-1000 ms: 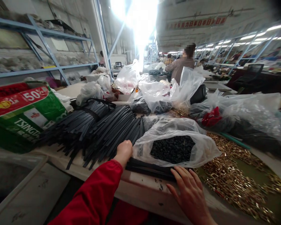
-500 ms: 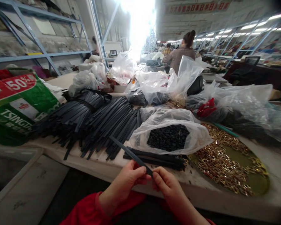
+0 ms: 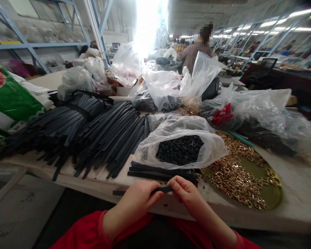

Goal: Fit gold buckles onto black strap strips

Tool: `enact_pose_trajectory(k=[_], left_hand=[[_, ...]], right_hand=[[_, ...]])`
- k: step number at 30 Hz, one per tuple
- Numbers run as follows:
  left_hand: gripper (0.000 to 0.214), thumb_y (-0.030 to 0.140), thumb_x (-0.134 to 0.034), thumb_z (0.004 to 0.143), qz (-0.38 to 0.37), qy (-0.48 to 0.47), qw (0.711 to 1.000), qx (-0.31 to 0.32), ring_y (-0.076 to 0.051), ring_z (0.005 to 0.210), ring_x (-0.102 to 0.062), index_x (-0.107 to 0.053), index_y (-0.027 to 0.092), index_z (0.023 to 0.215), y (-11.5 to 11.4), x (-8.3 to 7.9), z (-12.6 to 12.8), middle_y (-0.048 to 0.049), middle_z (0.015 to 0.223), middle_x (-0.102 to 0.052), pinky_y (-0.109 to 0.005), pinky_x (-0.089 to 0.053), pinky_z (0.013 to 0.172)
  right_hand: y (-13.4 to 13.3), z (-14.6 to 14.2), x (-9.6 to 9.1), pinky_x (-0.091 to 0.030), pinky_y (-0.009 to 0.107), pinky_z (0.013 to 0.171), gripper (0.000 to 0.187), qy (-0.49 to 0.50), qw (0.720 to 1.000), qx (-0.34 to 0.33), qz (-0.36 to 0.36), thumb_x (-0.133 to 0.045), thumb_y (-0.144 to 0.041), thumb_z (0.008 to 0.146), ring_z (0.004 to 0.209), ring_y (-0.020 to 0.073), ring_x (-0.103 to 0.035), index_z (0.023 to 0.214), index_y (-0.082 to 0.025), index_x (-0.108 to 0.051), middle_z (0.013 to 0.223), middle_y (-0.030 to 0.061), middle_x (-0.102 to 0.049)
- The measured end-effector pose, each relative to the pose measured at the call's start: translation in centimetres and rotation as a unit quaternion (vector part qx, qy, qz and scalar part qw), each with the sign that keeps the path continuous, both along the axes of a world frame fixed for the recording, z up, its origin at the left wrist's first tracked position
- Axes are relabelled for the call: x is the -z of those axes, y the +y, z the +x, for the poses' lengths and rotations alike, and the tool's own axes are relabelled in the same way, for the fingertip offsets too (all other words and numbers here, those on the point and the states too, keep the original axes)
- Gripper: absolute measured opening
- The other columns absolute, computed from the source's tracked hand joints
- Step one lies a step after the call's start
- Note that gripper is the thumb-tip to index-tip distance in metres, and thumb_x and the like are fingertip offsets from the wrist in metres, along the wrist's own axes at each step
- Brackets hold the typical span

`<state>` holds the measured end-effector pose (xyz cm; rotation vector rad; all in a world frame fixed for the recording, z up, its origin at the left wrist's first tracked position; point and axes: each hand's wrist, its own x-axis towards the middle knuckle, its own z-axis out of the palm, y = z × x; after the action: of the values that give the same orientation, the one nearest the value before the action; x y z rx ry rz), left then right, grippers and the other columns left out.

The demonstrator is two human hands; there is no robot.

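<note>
A flat black strap [image 3: 166, 189] is stretched between my two hands above the table's front edge. My left hand [image 3: 143, 193] grips it, and the strap's tail sticks out to the left behind that hand. With thumb and fingers, my right hand [image 3: 181, 189] pinches the strap close to its right end; whether a small part is also there is hidden. Just beyond my hands lies a small stack of black straps [image 3: 158, 172]. Behind it stands an open clear plastic bag [image 3: 215, 152] of small black loops [image 3: 180, 149]. To the right, gold metal buckles [image 3: 233, 173] cover part of a round tray [image 3: 272, 193].
Large bundles of black straps [image 3: 111, 138] spread over the left of the table. A green bag [image 3: 12, 100] stands at the far left. Filled plastic bags [image 3: 168, 88] line the back, and more [image 3: 264, 107] lie at right. Another person [image 3: 195, 53] is farther off.
The strap has swung from slanting up and left to nearly level, its tail now low behind my left hand. My left hand has turned over it. The view has shifted slightly.
</note>
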<state>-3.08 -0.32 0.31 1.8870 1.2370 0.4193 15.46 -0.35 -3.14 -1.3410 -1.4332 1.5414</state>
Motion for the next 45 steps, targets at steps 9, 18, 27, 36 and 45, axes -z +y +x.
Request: enact_pose_trajectory(k=[9,18,27,36,45], left_hand=[[0.025,0.036,-0.046,0.073,-0.394,-0.265,0.862,-0.174,-0.004,0.039,-0.035,-0.052,0.015,0.085,2.4,0.3,2.6,0.0068,0.052,-0.046,-0.016,-0.024,0.039],[0.028,0.023,-0.049,0.067,-0.449,-0.300,0.819,-0.195,-0.005,0.044,-0.040,-0.052,0.015,0.094,2.8,0.5,3.1,0.0053,0.058,-0.050,-0.017,-0.028,0.041],[0.028,0.022,-0.048,0.069,-0.432,-0.309,0.825,-0.192,-0.006,0.046,-0.040,-0.053,0.015,0.095,1.5,0.5,2.9,0.0040,0.060,-0.051,-0.017,-0.028,0.042],[0.037,0.041,-0.048,0.075,-0.338,-0.308,0.872,-0.175,-0.007,0.054,-0.041,-0.062,0.011,0.091,0.4,0.4,2.5,0.0022,0.065,-0.050,-0.018,-0.029,0.048],[0.026,0.032,-0.052,0.069,-0.333,-0.244,0.894,-0.173,-0.005,0.039,-0.036,-0.059,0.011,0.084,0.0,1.1,3.4,0.0077,0.046,-0.041,-0.017,-0.026,0.039]], right_hand=[[9.1,4.9,-0.7,-0.040,0.027,0.070,0.016,-0.472,0.844,-0.029,0.251,-0.046,-0.023,0.082,0.082,0.0185,-0.058,0.090,-0.018,-0.059,0.091,0.0065,-0.060],[10.9,2.9,0.5,-0.038,0.026,0.061,0.007,-0.584,0.762,-0.121,0.253,-0.054,-0.022,0.078,0.074,0.0189,-0.060,0.082,-0.017,-0.058,0.083,0.0065,-0.061],[10.9,3.6,0.9,-0.040,0.026,0.066,0.011,-0.560,0.783,-0.071,0.262,-0.048,-0.017,0.079,0.076,0.0194,-0.060,0.084,-0.015,-0.058,0.082,0.0083,-0.063],[6.4,4.2,-1.2,-0.047,0.031,0.071,0.028,-0.134,0.979,0.087,0.128,-0.047,-0.034,0.080,0.072,0.0168,-0.060,0.099,-0.016,-0.057,0.082,0.0049,-0.061],[0.9,1.8,-0.4,-0.048,0.021,0.066,0.028,0.241,0.943,0.160,-0.166,-0.074,-0.031,0.060,0.060,0.0067,-0.059,0.084,-0.019,-0.064,0.079,-0.0015,-0.066]])
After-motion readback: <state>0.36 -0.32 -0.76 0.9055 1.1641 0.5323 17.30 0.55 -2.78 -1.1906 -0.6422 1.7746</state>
